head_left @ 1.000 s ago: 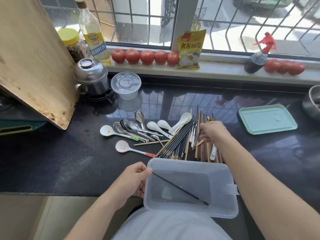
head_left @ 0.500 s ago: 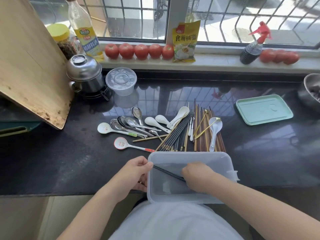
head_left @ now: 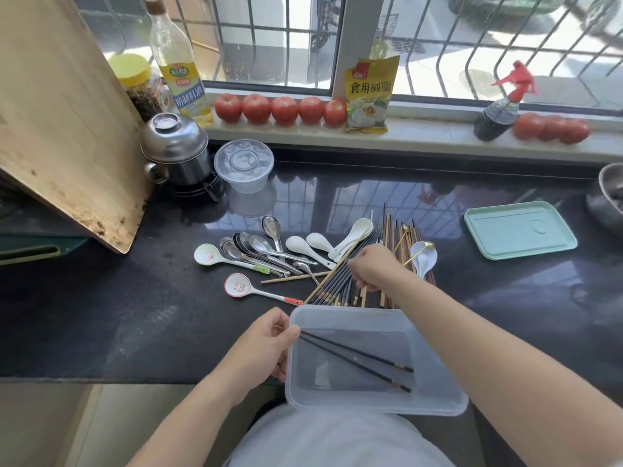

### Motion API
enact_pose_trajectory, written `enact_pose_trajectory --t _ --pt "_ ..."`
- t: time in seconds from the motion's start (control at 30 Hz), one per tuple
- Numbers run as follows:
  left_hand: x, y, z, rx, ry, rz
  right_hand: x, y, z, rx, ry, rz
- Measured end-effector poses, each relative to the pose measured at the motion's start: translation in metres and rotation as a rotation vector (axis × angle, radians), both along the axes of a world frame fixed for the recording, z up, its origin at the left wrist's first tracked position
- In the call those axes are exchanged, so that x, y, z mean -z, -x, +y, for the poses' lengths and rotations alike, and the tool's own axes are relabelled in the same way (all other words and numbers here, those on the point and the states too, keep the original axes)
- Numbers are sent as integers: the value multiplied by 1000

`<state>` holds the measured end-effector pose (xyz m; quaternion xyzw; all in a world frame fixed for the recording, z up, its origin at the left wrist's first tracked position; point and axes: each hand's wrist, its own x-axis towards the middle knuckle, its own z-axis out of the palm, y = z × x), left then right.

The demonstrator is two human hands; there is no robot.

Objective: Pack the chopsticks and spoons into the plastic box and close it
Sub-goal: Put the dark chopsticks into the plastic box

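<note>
A large wooden cutting board [head_left: 64, 123] leans at the far left of the glossy black stone bench [head_left: 101, 308], with a stainless steel lidded pot [head_left: 175, 148] and a round clear plastic tub [head_left: 244, 165] just to its right. Loose spoons [head_left: 256, 252], some metal and some white ceramic, lie fanned on the bench near its middle. Nearer the person, the left hand [head_left: 266, 345] holds the left rim of the clear rectangular plastic box [head_left: 435, 396], its grip narrow, thumb over the edge and fingers down the outer wall. Two dark chopsticks [head_left: 357, 360] lie slanted in the box, their upper ends by that thumb. Behind the box sits the pile of mixed dark and wooden chopsticks [head_left: 340, 284], touching the spoons. The right hand [head_left: 374, 267] rests on this pile, fingers curled down among the sticks; whether its grip actually closes on one I cannot tell. Further right, apart from the pile, lies the pale green plastic lid [head_left: 519, 229].
</note>
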<state>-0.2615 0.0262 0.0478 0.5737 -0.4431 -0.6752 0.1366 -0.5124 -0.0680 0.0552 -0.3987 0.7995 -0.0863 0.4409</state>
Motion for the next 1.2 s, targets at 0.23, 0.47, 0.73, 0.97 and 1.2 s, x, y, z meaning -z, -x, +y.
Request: enact_pose_trajectory --t 0.23,0.47,0.73,0.97,1.2 --pt "-2 2 0 -50 -44 -1 86 10 -52 401 -255 -111" --pt "-2 2 0 -63 -65 -1 73 3 -40 516 -203 -158" --pt "-3 1 -1 -56 -61 5 8 27 -35 531 54 -372" --pt "-2 1 -3 -50 -82 52 -87 12 72 -614 502 25" --pt "-1 0 -5 -22 -73 34 17 -10 120 -1160 -18 561"
